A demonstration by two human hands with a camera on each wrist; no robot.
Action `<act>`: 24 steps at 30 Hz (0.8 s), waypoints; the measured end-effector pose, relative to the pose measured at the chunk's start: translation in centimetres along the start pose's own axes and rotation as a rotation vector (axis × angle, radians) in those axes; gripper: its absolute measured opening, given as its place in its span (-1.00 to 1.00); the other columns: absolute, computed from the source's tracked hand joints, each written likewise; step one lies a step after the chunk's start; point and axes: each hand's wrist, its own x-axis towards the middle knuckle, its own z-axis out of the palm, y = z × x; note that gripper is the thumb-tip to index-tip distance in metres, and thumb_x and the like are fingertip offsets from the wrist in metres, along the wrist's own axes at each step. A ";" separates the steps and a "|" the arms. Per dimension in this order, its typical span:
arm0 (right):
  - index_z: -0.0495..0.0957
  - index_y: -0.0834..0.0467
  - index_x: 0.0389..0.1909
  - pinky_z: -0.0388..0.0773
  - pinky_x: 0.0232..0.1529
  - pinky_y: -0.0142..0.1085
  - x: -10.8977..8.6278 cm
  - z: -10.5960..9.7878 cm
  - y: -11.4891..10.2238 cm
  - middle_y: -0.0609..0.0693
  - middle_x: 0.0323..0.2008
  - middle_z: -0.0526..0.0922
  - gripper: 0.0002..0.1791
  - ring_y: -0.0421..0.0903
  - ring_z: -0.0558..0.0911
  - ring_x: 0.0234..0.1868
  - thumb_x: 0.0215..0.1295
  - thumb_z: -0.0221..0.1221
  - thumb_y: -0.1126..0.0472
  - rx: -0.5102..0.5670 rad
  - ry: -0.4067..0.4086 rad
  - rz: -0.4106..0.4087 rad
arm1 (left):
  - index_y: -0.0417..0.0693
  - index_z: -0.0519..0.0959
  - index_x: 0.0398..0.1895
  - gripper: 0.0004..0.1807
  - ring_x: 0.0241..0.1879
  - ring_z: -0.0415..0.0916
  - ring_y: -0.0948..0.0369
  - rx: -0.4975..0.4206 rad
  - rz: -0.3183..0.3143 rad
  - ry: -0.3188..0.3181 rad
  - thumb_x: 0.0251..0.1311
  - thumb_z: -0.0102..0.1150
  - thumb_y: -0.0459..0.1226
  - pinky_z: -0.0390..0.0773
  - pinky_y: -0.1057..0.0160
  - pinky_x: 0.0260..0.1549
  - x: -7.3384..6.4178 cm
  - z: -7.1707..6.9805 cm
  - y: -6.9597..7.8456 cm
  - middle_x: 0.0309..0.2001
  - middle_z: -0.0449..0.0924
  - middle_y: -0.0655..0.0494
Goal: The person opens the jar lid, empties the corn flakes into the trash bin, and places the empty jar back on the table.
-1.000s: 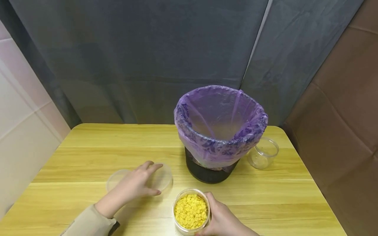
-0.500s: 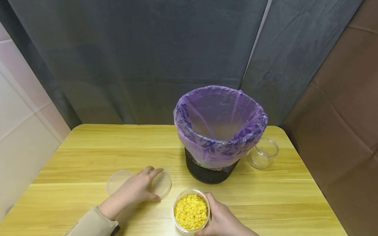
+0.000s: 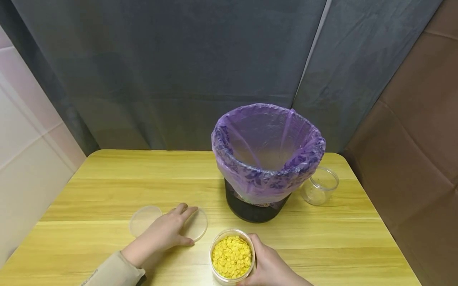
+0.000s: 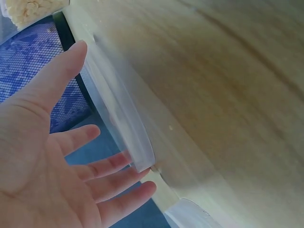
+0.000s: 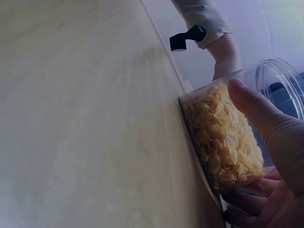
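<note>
In the head view my left hand [image 3: 161, 232] is over a clear round plastic lid [image 3: 198, 225] lying on the table. Its thumb and fingers are spread around the lid's near side, and in the left wrist view the fingertips [image 4: 140, 173] reach the edge of the lid [image 4: 118, 104] without curling round it. A second clear lid [image 3: 144, 219] lies flat to the left, partly behind the wrist. My right hand [image 3: 270, 264] grips the side of a clear jar [image 5: 223, 137] of yellow flakes [image 3: 231, 256], standing upright on the table.
A black bin [image 3: 250, 210] lined with a purple plastic bag [image 3: 264, 182] stands behind the jar. To its right is a clear jar [image 3: 319, 188] with no lid on. Grey curtains [image 3: 161, 79] hang behind the wooden table [image 3: 107, 174].
My left hand has come slightly toward me, bringing the right-hand lid down flat onto the table, and its grip has loosened. The right hand and jar have stayed put.
</note>
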 end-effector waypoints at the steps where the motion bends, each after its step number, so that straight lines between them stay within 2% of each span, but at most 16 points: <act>1: 0.19 -0.07 0.26 0.48 0.06 -0.19 0.0 0.0 0.1 -0.04 0.12 0.50 0.03 -0.14 0.50 0.11 -0.28 0.55 -0.10 0.000 0.001 -0.001 | -0.22 0.32 0.32 0.04 0.02 0.43 -0.26 0.003 -0.001 -0.003 -0.27 0.53 0.03 0.49 -0.19 -0.09 0.0 0.0 0.0 0.16 0.33 -0.33; 9: 0.06 -0.16 0.43 0.40 0.16 -0.15 -0.1 0.3 0.3 -0.14 0.26 0.38 0.16 -0.13 0.41 0.22 -0.22 0.52 -0.14 0.066 -0.002 0.015 | -0.22 0.31 0.33 0.04 -0.03 0.46 -0.24 0.017 0.005 -0.006 -0.27 0.52 0.06 0.50 -0.17 -0.11 0.0 0.0 0.0 0.15 0.33 -0.32; 17: 0.17 -0.09 0.38 0.44 0.10 -0.19 -0.4 0.2 0.0 -0.13 0.18 0.44 0.10 -0.15 0.46 0.15 -0.23 0.50 -0.22 0.052 0.020 0.050 | -0.23 0.33 0.31 0.06 -0.08 0.48 -0.19 0.031 0.046 0.016 -0.30 0.50 0.10 0.53 -0.15 -0.16 0.1 0.0 -0.1 0.08 0.37 -0.28; 24: 0.22 -0.09 0.29 0.48 0.05 -0.21 -0.4 0.4 0.1 -0.14 0.11 0.48 0.03 -0.19 0.50 0.08 -0.25 0.51 -0.21 0.046 0.039 0.018 | -0.24 0.32 0.31 0.08 -0.03 0.46 -0.26 0.030 0.067 0.027 -0.30 0.48 0.13 0.50 -0.21 -0.13 0.1 0.0 -0.3 0.13 0.35 -0.35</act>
